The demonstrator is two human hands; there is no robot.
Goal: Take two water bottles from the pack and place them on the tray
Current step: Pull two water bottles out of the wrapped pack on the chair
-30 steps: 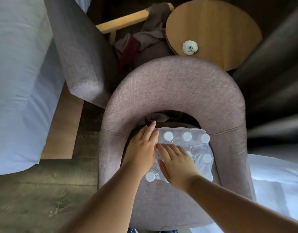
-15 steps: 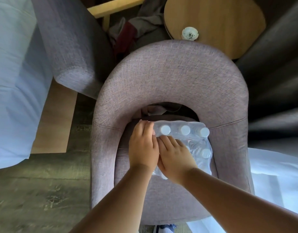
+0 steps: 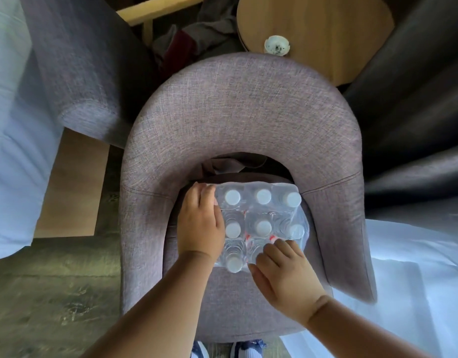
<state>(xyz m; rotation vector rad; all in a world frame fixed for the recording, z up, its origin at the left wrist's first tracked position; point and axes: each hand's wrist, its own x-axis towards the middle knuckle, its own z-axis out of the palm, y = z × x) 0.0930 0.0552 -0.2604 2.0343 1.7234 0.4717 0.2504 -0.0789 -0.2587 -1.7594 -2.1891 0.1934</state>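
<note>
Water-bottle pack (image 3: 259, 223) sits on the armchair (image 3: 243, 120), both hands' grips flat, open, hiding its edges.

left hand (image 3: 200, 223): flat, fingers forward | right hand (image 3: 282, 272): fingers curled (thumb splayed) | forearms converging

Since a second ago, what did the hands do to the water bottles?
The right hand slid back off the middle of the pack to its near edge, uncovering more white caps. The left hand shifted from the top to the pack's left side. No bottle has come out. The pack stayed wrapped on the chair, and the little cup stayed on the round table.
</note>
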